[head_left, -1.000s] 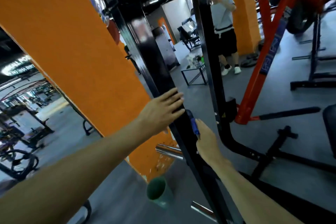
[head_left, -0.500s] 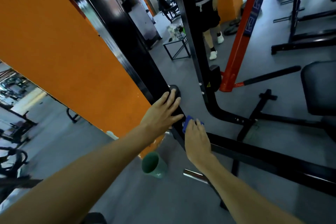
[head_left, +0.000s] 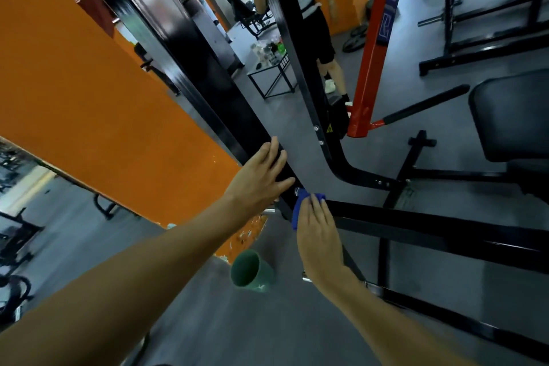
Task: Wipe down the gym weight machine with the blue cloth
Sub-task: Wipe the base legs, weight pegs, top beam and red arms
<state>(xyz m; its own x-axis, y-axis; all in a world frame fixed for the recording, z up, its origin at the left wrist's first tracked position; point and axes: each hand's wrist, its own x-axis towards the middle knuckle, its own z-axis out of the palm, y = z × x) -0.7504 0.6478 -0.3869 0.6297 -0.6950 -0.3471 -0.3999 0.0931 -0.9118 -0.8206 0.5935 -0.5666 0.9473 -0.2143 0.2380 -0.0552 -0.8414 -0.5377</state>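
The weight machine's black upright (head_left: 184,47) slants down to a joint with a black base bar (head_left: 430,226) near the floor. My left hand (head_left: 261,175) rests flat on the lower part of the upright, fingers spread. Just below it, my right hand (head_left: 318,235) holds the blue cloth (head_left: 301,197) against that joint. The cloth bunches out past my fingertips and along the thumb side; my thumb is hidden.
An orange pillar (head_left: 104,98) stands close on the left. A green cup (head_left: 251,272) sits on the grey floor under my arms. A red frame (head_left: 374,53), a black padded seat (head_left: 511,119), a small metal table (head_left: 276,74) and a standing person (head_left: 318,24) lie beyond.
Both hands have slid down the upright, and my view has tipped toward the floor. The cloth has gone from mid-post to the joint with the base bar.
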